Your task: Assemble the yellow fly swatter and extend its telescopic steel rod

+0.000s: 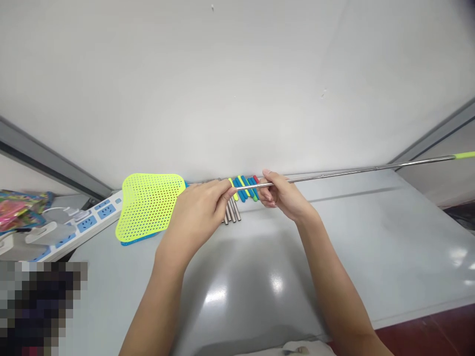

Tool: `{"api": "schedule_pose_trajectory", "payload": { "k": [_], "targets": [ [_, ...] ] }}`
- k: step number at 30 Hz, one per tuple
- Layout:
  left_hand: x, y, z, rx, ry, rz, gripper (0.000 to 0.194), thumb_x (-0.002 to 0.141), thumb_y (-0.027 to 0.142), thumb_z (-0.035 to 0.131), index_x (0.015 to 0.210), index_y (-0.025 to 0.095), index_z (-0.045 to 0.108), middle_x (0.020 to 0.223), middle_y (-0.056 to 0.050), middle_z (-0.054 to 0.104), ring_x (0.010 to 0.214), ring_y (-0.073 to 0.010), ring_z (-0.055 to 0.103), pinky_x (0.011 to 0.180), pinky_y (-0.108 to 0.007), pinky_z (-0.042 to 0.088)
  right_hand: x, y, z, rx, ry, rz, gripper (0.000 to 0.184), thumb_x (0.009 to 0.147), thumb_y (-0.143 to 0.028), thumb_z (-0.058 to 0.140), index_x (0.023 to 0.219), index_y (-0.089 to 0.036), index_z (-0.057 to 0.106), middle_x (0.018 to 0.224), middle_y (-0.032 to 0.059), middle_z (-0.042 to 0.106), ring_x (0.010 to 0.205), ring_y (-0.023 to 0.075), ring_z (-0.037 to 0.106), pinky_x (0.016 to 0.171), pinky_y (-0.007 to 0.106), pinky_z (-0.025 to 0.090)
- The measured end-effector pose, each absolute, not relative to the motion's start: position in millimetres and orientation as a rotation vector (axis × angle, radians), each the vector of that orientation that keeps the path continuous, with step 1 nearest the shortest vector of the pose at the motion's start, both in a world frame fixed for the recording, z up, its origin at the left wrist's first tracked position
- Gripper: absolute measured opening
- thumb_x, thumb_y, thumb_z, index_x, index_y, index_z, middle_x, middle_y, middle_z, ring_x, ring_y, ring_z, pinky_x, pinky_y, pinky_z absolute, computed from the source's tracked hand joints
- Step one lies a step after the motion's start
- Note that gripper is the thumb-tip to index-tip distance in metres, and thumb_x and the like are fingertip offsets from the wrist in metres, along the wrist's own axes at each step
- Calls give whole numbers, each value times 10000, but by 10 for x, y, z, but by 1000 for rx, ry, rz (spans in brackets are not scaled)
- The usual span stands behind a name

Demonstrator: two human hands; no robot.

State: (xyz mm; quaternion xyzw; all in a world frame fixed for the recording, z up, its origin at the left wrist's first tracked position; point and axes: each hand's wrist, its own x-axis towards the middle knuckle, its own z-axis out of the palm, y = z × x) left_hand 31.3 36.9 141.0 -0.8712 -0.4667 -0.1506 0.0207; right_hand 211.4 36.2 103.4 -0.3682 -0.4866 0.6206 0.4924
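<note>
Holds a thin metal rod above the table, stretched across the frame from the centre to the right edge, rising slightly to the right and ending there in a yellow-green tip. Grips its left end near the centre with the left hand, thumb and fingers clamped together on the metal. Grips it again just right of centre with the right hand, thumb and curled fingers closed on the rod. Between the hands, just beyond the rod, a row of handles in yellow, blue, green and red, lying side by side. Poking out from under the left hand, several metal tubes, partly hidden. Farther left, a yellow-green mesh paddle lying over a blue paddle, mostly covered. At the left edge, a white power strip with plugs in it, beside colourful packaging. Across the top, a pale wall; at lower right, red floor.
</note>
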Motion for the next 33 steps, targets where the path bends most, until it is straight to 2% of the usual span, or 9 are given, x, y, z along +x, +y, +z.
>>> {"api": "schedule_pose_trajectory", "payload": {
  "k": [9, 21, 33],
  "targets": [
    [306, 334, 1451, -2689, -1455, -486, 272, 872, 331, 314, 741, 218, 525, 605, 24, 558, 540, -131, 478, 514, -262, 259, 2121, 346, 1049, -883, -1230, 1547, 483, 837, -433, 356, 442, -156, 377, 465, -22, 317, 422, 63, 311, 432, 222, 229],
    [333, 282, 1452, -2603, -1445, -463, 280, 877, 309, 302, 675, 204, 464, 569, 35, 537, 498, -122, 448, 509, -263, 247, 2100, 322, 1065, -833, -1208, 1563, 485, 849, -415, 333, 440, -157, 374, 441, -24, 336, 385, 62, 327, 448, 232, 246],
    [393, 261, 1454, -2557, -1431, -457, 288, 877, 296, 288, 682, 200, 476, 590, 22, 558, 529, -129, 480, 502, -278, 227, 2046, 337, 1069, -781, -1181, 1600, 470, 845, -373, 344, 434, -151, 395, 435, -22, 358, 388, 61, 332, 448, 228, 246]
  ]
}}
